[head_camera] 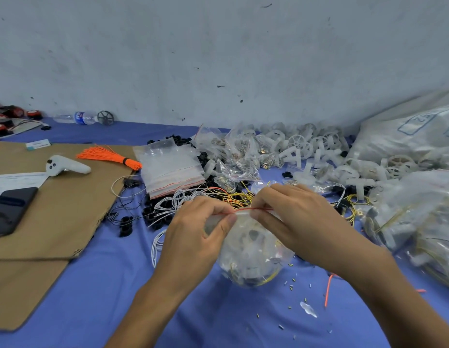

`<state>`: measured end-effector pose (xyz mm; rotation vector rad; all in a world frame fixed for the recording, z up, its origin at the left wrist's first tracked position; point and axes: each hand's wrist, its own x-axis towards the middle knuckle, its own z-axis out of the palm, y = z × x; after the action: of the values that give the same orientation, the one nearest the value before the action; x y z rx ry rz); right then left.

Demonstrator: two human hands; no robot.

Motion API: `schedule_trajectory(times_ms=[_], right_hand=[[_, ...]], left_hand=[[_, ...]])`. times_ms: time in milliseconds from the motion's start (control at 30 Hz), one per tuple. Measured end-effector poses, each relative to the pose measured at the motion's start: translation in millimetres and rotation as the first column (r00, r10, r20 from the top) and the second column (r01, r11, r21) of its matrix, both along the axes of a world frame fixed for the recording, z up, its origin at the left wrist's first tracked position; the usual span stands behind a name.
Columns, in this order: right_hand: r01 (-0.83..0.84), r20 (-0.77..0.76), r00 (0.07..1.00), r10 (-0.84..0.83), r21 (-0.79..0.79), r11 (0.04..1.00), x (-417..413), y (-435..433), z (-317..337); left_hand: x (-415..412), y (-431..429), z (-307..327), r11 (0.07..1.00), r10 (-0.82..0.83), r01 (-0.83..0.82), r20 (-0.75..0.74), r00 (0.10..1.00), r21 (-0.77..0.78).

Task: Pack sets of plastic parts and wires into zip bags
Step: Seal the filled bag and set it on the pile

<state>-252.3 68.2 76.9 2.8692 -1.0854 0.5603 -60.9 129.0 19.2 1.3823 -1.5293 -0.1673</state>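
Observation:
A clear zip bag (253,257) full of white plastic parts and yellow wires stands on the blue cloth at centre. My left hand (193,234) pinches the left end of its red zip strip. My right hand (299,222) pinches the same strip further right. A stack of flat zip bags (170,167) lies behind, over black plastic rings (153,209). Loose white wires (173,202) and yellow wires (238,197) lie just beyond my hands. White plastic wheels (316,149) are heaped at the back right.
Brown cardboard (55,209) covers the left side, with a black phone (9,209), a white controller (65,165) and an orange wire bundle (110,158). Filled bags (424,217) pile up at right under a large sack (414,136). A water bottle (77,118) lies by the wall.

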Motion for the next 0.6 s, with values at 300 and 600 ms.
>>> schedule_trajectory(times_ms=[300, 600], right_hand=[[-0.021, 0.349, 0.936, -0.045, 0.182, 0.983, -39, -15, -3], [-0.078, 0.56, 0.827, -0.048, 0.2, 0.977, -40, -12, -9]], left_hand=[[8, 4, 0, 0.999, 0.026, -0.022, -0.123, 0.992, 0.035], [3, 2, 17, 0.996, 0.084, -0.088, 0.173, 0.981, 0.019]])
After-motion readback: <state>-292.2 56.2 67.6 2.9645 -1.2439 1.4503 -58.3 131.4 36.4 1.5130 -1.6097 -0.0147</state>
